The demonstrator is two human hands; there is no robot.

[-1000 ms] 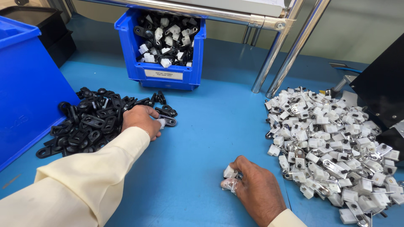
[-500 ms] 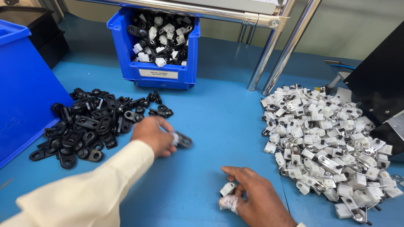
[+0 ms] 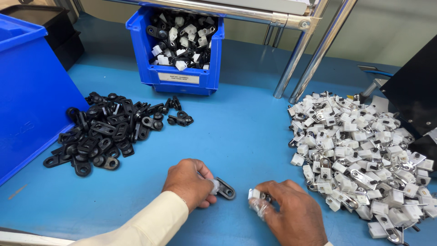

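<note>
Hands are seen at the tabletop's (image 3: 246,132) near edge: a black clip (image 3: 225,188) is grasped by the left hand (image 3: 189,182), a white-and-metal piece (image 3: 256,196) by the right hand (image 3: 289,216).

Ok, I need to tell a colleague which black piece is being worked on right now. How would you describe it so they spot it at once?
Start at the big pile of black parts on the blue table, then come toward the near edge. The left hand pinches one black part, flat, with a ring end. It lies alone, apart from the pile, beside the right hand.
</note>
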